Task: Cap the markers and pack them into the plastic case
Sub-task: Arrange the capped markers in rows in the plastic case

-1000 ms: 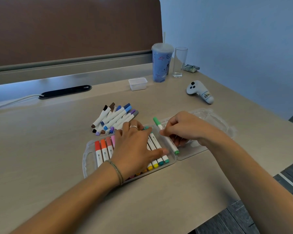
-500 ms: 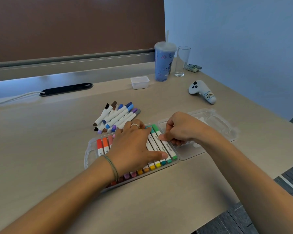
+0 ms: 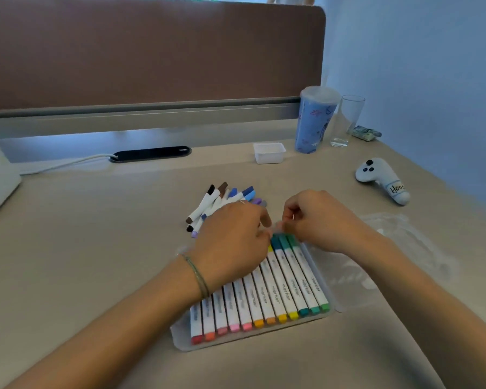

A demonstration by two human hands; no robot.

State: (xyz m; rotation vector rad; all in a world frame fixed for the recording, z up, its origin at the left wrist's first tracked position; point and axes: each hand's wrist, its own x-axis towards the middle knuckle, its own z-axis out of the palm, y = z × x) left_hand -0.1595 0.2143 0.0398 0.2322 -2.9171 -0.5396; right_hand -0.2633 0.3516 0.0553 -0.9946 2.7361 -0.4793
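Plastic case (image 3: 180, 339) lies open on the table (image 3: 96, 248), a row of capped markers (image 3: 264, 304) packed side by side in its tray, red at the left end through green at the right. Clear lid (image 3: 399, 248) lies flat, right of the tray. Left hand (image 3: 230, 242) rests over the far ends of the packed row, fingers curled; what they hold, cannot tell. Right hand (image 3: 317, 220) has fingers curled, fingertips at the tops of the green markers; grip unclear. Loose markers (image 3: 222, 200) in brown, black, blue and purple are heaped just beyond the tray. Farther back: blue cup (image 3: 314, 122), glass (image 3: 345, 119), white controller (image 3: 382, 178)
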